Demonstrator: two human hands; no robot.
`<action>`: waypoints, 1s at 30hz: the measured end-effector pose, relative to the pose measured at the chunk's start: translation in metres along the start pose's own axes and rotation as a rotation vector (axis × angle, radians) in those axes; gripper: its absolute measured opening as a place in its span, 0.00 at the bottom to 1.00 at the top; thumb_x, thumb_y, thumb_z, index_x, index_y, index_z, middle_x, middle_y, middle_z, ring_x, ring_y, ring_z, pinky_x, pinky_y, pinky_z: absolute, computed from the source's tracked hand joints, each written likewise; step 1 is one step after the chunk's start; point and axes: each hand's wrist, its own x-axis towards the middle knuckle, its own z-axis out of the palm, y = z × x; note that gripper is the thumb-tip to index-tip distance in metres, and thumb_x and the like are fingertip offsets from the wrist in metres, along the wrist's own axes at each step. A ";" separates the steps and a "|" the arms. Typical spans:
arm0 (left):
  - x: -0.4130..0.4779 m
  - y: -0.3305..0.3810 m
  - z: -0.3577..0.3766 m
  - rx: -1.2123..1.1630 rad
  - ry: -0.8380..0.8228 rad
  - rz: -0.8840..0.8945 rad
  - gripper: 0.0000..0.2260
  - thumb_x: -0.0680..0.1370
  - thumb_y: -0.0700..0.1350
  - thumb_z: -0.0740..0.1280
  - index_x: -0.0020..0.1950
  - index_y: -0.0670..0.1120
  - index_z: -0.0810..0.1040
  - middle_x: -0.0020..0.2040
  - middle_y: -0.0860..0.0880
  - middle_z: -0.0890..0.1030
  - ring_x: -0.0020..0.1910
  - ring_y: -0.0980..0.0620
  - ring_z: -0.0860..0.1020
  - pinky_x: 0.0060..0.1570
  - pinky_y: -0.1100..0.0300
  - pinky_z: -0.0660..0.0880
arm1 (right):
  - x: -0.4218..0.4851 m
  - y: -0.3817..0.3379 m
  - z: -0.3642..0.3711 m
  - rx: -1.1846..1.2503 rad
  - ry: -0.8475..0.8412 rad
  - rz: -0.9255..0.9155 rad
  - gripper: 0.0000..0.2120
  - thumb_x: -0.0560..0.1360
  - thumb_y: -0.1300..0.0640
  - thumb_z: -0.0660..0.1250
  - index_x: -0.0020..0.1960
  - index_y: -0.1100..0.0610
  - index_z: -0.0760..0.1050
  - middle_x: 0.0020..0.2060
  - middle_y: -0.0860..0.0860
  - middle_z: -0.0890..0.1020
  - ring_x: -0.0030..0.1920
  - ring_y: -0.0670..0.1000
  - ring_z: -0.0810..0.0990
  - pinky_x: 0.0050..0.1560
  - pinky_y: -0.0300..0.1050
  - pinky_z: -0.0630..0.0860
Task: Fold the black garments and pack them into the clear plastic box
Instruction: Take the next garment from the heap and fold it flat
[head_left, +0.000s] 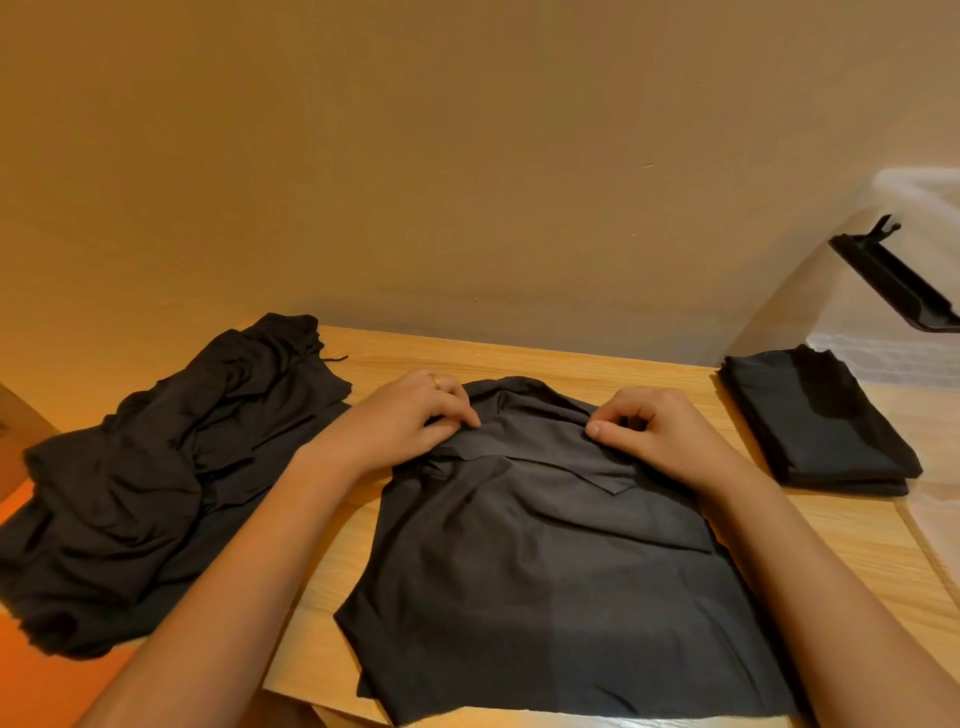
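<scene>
A black garment (545, 582) lies spread on the wooden table (597, 371) in front of me, partly folded, with flaps turned in near its far end. My left hand (410, 415), with a gold ring on it, pinches the cloth at the far left of the fold. My right hand (654, 428) pinches the far right of the same edge. A loose heap of black garments (156, 483) sits on the left. A folded black garment (815, 421) lies at the right, beside the clear plastic box (883, 312).
The clear box stands at the far right edge of the table; a black latch handle (898, 280) sticks out from it. A tan wall (467, 156) rises right behind the table. The heap hangs over the table's left edge.
</scene>
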 end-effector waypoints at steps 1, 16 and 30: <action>0.001 -0.003 0.002 0.031 -0.038 -0.047 0.11 0.83 0.47 0.64 0.62 0.56 0.83 0.60 0.60 0.77 0.60 0.56 0.71 0.60 0.58 0.70 | 0.001 0.002 -0.001 -0.035 -0.021 -0.025 0.02 0.76 0.52 0.74 0.46 0.45 0.85 0.42 0.42 0.84 0.46 0.43 0.81 0.44 0.38 0.75; -0.025 -0.028 -0.020 -0.440 -0.029 -0.182 0.14 0.81 0.55 0.64 0.49 0.47 0.85 0.48 0.49 0.84 0.50 0.48 0.81 0.54 0.47 0.76 | -0.008 -0.006 -0.033 0.209 0.068 0.088 0.23 0.76 0.37 0.67 0.32 0.53 0.80 0.29 0.54 0.76 0.32 0.51 0.74 0.39 0.52 0.71; 0.011 -0.022 -0.043 -1.347 0.279 -0.261 0.33 0.61 0.61 0.83 0.53 0.38 0.80 0.45 0.44 0.84 0.41 0.52 0.83 0.41 0.62 0.81 | 0.004 -0.012 -0.073 0.494 0.121 0.172 0.10 0.81 0.63 0.62 0.52 0.60 0.83 0.46 0.56 0.84 0.48 0.52 0.81 0.56 0.48 0.75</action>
